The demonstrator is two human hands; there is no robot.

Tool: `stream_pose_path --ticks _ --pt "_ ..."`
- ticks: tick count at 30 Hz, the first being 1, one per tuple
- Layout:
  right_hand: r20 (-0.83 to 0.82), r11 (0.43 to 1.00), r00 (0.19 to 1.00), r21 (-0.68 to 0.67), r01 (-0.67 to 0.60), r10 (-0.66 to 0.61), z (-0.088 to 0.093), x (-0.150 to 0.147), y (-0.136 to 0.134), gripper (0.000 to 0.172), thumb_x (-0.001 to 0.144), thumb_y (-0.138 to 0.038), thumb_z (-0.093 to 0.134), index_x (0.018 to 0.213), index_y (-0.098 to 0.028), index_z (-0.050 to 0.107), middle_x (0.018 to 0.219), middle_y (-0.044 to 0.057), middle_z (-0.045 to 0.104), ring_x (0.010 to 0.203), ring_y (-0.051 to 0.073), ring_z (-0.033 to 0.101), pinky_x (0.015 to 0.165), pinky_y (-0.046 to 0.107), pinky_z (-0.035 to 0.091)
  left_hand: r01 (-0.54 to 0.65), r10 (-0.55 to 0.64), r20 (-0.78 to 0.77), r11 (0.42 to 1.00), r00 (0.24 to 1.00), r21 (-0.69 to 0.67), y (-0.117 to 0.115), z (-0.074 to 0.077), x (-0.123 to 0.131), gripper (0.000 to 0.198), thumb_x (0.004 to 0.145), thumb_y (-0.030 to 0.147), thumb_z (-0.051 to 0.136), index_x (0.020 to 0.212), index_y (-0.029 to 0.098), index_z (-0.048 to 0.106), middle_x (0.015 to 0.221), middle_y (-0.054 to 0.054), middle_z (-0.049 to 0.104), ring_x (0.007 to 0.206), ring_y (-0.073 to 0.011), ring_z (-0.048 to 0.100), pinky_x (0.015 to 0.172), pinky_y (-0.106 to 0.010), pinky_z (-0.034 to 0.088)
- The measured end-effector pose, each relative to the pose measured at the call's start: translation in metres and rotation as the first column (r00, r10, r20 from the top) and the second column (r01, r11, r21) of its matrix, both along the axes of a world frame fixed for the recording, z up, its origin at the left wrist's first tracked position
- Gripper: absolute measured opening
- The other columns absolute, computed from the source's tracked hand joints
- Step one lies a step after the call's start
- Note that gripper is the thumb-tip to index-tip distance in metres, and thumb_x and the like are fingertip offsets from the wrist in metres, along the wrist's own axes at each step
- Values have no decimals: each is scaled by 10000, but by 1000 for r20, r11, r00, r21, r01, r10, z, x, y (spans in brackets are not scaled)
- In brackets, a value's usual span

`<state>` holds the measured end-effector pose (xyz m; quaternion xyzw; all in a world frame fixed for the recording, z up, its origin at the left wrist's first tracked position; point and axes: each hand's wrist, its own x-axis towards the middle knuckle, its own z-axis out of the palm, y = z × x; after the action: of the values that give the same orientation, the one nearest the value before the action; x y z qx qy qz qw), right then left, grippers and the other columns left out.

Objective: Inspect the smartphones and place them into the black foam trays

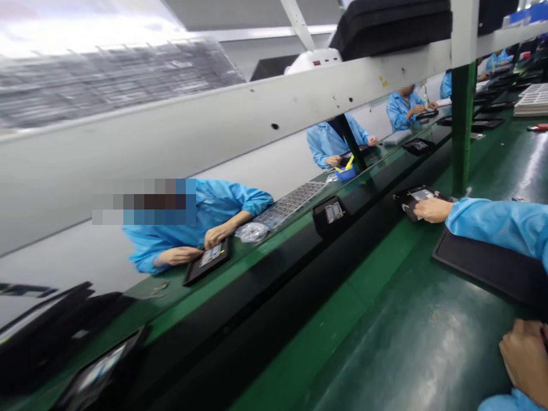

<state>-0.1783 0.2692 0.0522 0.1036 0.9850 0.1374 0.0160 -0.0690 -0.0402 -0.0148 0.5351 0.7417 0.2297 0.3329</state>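
My left hand (524, 359) is at the lower right corner, closed, with a blue sleeve (505, 402) below it. The frame edge cuts its fingers off, so anything in them is hidden. Under and beside it stretches the green tabletop (411, 342). My right hand lies outside the picture. Above my left hand is a black mat (483, 262). Over that mat reaches a blue-sleeved arm (496, 220) that seems to belong to a co-worker. Its hand (432, 209) touches a black tray (402, 201) with a pale, flat part in it.
A dark conveyor belt (274, 291) runs diagonally, carrying a black tray (320, 220) and others. Across it, a person (231, 200) in blue works over another tray (194, 276). A green post (462, 131) and a white beam (205, 125) stand between. White trays (533, 103) are stacked far right.
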Motion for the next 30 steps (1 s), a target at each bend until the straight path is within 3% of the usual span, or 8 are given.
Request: stream_pose_path --ticks 5,9,13,16,19,22,26,30 --pt "-51 990 988 5 -144 144 29 74 -60 313 952 -202 401 1210 -89 537 953 127 547 909 226 505 757 337 404 48 -42 -34 985 999 167 1 15 -5 218 871 234 494 879 225 712 858 -49 706 796 -226 669 670 -310 463" --pt "-224 926 901 152 -345 372 29 165 -114 362 1009 -206 255 1169 -112 566 768 71 499 727 191 461 636 318 348 74 -64 -52 974 997 215 4 15 -8 196 875 237 521 893 208 714 858 -53 710 788 -217 672 664 -287 452" --pt "-160 975 971 -107 -196 178 16 221 -152 378 997 -414 402 1086 -120 623 816 82 525 724 184 483 610 307 364 28 -19 -31 943 999 332 8 8 -10 174 845 214 545 841 189 717 793 -69 706 724 -213 663 638 -281 441" --pt "-212 965 973 -259 34 -92 10 218 -158 479 944 -520 524 1153 -95 604 1072 146 554 958 214 530 792 319 444 6 -11 12 910 1000 416 11 1 -14 178 821 218 544 794 185 716 749 -70 703 691 -210 655 635 -285 444" --pt "-248 932 907 -218 291 -341 2 187 -156 490 949 -489 541 1155 -48 590 1212 218 508 1090 275 506 867 382 451 19 -45 46 888 998 459 12 -4 -24 218 820 260 514 777 182 713 735 -68 709 679 -206 656 645 -291 464" --pt "-219 897 874 -191 398 -434 -15 156 -147 402 937 -456 582 987 -61 634 1023 151 599 991 250 558 838 371 478 3 -63 105 872 992 490 17 -8 -38 292 828 357 492 788 168 710 744 -81 718 673 -211 664 646 -302 496" --pt "-219 871 845 -173 460 -489 -33 136 -130 204 960 -281 561 1025 -94 606 961 61 612 915 175 593 815 333 514 -32 -56 163 871 985 490 25 -10 -53 400 794 505 518 766 151 703 717 -101 713 675 -239 675 640 -333 534" --pt "-301 844 788 -195 500 -537 -24 140 -126 182 964 -217 523 1074 -82 576 935 66 624 819 161 613 716 297 528 -129 22 244 893 970 432 21 -1 -61 471 754 576 570 816 125 693 642 -90 680 568 -227 643 544 -338 540"
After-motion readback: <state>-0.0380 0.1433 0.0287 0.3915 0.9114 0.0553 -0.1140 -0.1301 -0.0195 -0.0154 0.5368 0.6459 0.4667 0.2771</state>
